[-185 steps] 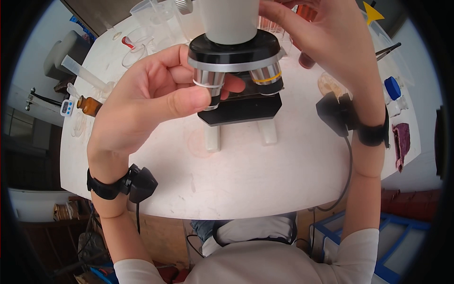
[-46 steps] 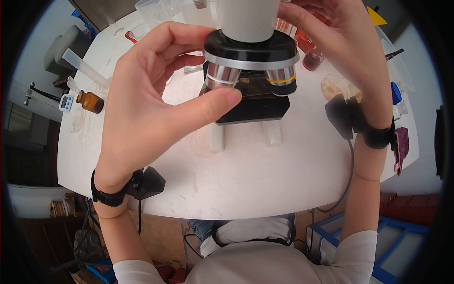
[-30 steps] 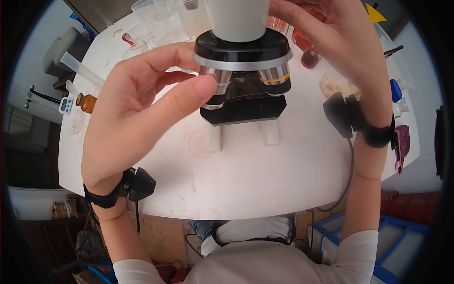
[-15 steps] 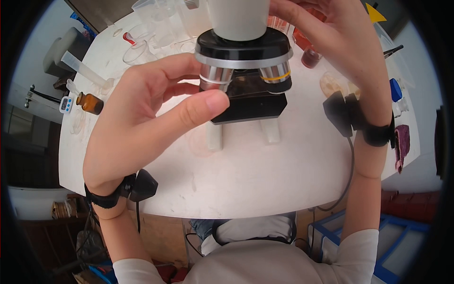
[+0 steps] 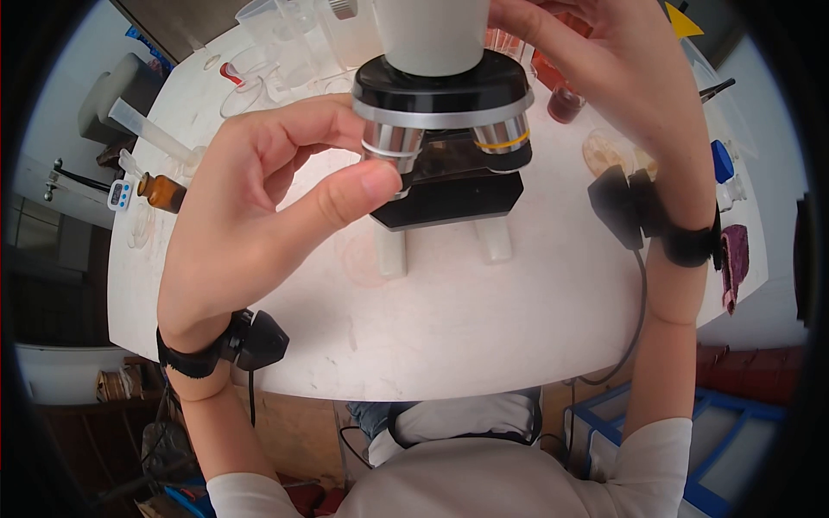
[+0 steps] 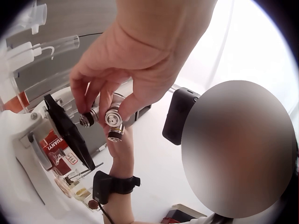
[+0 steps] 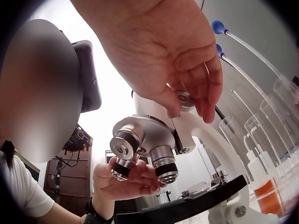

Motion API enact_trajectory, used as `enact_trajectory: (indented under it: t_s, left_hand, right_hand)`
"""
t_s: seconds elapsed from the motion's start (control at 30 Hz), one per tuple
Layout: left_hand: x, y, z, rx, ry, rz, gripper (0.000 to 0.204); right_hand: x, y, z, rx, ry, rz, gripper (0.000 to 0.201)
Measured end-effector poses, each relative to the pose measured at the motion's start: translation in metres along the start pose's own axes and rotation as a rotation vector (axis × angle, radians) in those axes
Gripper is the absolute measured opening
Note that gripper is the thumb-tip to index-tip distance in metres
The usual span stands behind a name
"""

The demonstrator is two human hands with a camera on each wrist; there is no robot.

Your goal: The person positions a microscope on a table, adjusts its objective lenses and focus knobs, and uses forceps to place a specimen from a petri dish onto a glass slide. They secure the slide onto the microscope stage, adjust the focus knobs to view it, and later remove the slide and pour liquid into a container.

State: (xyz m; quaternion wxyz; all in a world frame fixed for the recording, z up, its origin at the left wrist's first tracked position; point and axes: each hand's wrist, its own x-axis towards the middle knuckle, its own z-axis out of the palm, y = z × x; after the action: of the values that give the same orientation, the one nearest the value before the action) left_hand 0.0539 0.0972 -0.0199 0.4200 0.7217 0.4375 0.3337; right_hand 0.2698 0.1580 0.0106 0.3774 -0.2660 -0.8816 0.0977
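Note:
A white microscope point(image 5: 432, 39) stands before me, its black-topped nosepiece point(image 5: 440, 91) carrying metal objective lenses. My left hand point(image 5: 229, 216) pinches the left objective lens point(image 5: 389, 136), thumb in front and fingers behind it. In the left wrist view, lenses point(image 6: 113, 116) show between the fingertips. My right hand point(image 5: 626, 82) reaches up beside the tube. The right wrist view shows its thumb and fingers round the focus knob point(image 7: 185, 99). Below the lenses lies the black stage point(image 5: 458, 200), apart from the lens ends point(image 7: 167, 176).
At left are a brown bottle point(image 5: 161, 193), a timer point(image 5: 120, 195) and a graduated cylinder point(image 5: 151, 131). Clear beakers point(image 5: 285, 39) stand behind. At right are a dark red vial point(image 5: 566, 104), a petri dish point(image 5: 604, 154), a blue cap point(image 5: 722, 161) and a purple cloth point(image 5: 735, 263).
The left hand's spread thumb and fingers have drawn in on the left objective lens, the thumb shifting slightly left. My right hand has stayed up beside the tube.

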Motion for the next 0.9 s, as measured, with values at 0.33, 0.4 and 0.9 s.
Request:
enact_trajectory:
  t_s: [0.33,0.4,0.9]
  left_hand:
    - [0.0015,-0.0039,-0.0006,0.011,0.008,0.025,0.045]
    - [0.0009,-0.0067,-0.0012,0.032,0.021,0.031,0.045]
    - [0.0027,-0.0031,-0.0004,0.029,0.025,0.011,0.046]
  right_hand:
    - [0.0002,0.0007,-0.0002,0.081,0.019,0.056,0.025]
    - [0.0007,-0.001,-0.0007,0.084,0.014,0.056,0.025]
    - [0.0002,-0.0001,-0.0013,0.049,0.012,0.065,0.025]
